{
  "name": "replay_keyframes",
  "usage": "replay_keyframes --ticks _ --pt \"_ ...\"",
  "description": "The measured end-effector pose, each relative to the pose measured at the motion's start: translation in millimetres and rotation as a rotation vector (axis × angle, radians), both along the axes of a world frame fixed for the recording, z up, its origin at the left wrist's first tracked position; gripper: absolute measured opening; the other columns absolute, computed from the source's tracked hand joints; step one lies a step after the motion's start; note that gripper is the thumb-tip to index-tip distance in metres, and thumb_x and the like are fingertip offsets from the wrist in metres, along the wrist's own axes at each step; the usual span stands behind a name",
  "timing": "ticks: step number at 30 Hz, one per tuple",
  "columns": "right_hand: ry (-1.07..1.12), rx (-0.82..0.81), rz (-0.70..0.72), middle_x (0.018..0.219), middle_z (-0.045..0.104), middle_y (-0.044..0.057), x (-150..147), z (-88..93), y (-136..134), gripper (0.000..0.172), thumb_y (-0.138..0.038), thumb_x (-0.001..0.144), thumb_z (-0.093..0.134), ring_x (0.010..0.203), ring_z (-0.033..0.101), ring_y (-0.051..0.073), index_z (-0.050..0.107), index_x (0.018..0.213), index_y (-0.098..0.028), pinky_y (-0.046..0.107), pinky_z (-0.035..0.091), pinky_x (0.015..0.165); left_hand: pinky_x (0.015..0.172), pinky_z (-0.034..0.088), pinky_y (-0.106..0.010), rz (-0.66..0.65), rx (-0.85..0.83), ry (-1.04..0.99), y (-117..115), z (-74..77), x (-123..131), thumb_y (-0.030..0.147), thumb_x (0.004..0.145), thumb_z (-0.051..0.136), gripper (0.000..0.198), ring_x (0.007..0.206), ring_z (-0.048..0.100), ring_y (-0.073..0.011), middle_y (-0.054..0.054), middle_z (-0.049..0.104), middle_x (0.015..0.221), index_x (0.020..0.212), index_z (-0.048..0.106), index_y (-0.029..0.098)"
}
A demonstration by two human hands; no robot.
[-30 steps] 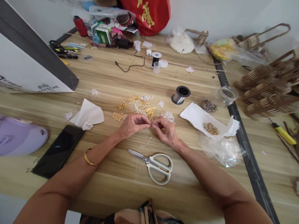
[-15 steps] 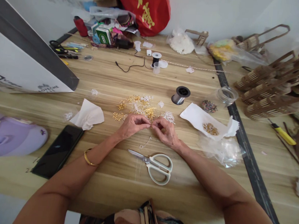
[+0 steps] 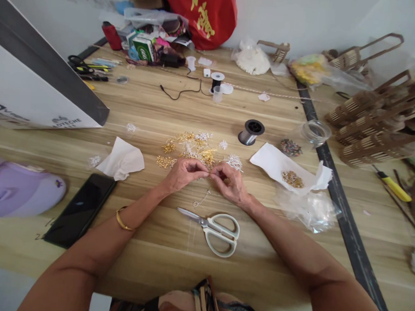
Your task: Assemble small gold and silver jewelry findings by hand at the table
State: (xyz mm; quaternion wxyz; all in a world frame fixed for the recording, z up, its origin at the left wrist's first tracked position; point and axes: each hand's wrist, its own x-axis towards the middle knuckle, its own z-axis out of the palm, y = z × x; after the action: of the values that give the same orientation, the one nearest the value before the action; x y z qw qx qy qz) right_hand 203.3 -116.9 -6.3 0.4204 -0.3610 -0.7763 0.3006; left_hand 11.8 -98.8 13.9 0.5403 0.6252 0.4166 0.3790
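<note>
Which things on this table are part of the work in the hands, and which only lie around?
In use: left hand and right hand pinching a thin chain; gold and silver findings just beyond them.
Lying about: scissors, black phone, crumpled tissue, wire spool, purple hat.

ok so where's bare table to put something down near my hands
Bare wood lies between the black phone and the scissors, and in the band between the black cable and the gold findings. Crowded: just beyond the left hand and right hand, which pinch a thin chain; the back edge by the red bag; the wooden baskets at right.
</note>
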Motion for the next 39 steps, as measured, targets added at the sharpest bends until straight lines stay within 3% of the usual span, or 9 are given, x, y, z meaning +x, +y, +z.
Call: replay_keyframes --ticks 28,39 --pt "-0.015 -0.024 -0.007 0.077 0.056 0.002 -0.1 -0.1 -0.3 0.010 -0.026 0.091 0.052 0.065 0.050 0.011 0.057 0.089 -0.018 0.024 0.040 0.058 0.071 0.052 -0.025 0.002 0.004 -0.027 1.0 -4.6 -1.1 0.022 0.068 0.074 0.015 0.073 0.065 -0.0140 -0.005 0.070 0.078 0.078 0.071 0.011" --pt "-0.026 -0.018 -0.008 0.077 0.056 0.002 -0.4 0.8 -0.6 0.009 -0.026 0.091 0.052 0.066 0.051 0.012 0.057 0.089 -0.018 0.024 0.041 0.057 0.069 0.052 -0.024 0.006 -0.021 -0.025 -0.6 0.3 0.0 0.022 0.067 0.075 0.015 0.071 0.065 -0.0136 -0.005 0.070 0.077 0.077 0.071 0.012"
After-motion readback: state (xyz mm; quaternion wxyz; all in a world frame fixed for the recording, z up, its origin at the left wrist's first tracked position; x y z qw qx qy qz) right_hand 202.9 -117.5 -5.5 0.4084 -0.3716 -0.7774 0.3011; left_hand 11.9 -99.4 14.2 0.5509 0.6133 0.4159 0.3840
